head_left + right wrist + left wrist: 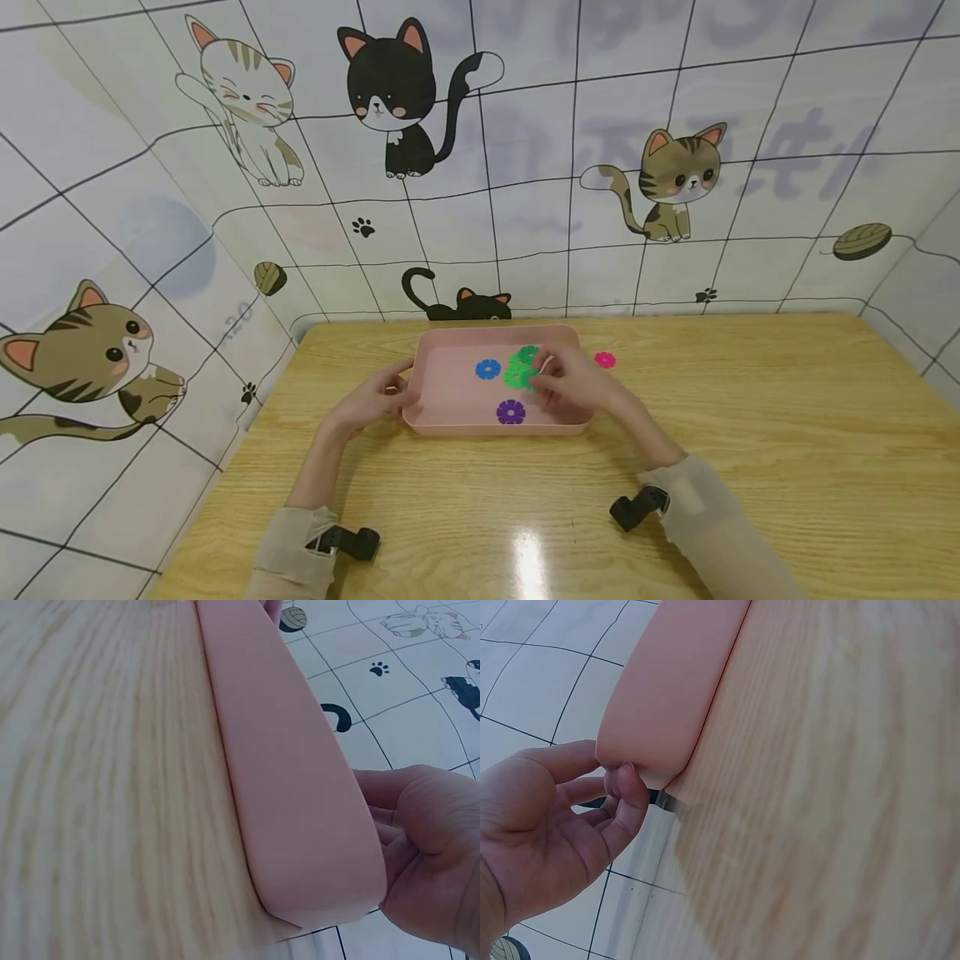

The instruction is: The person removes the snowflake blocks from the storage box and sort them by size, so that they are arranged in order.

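Observation:
A pink tray [450, 408] lies on the table with several flower-shaped plastic discs in it. My left hand [372, 402] holds the tray's left end; in the left wrist view its thumb and fingers [626, 787] grip the corner. Over the tray's right part, my right hand [573, 382] has its fingers curled and its fingertips on a green flower disc [531, 380]. A light green disc [516, 372] and another green disc [528, 354] lie right beside them. In the right wrist view the tray's wall hides the fingertips of that hand [431, 847].
Also in the tray are a blue disc [487, 369] and a purple disc [511, 412] near the front wall. A pink disc [605, 360] rests on the wooden table [750, 433], right of the tray. A wall covering [540, 250] with cartoon cats rises behind the table.

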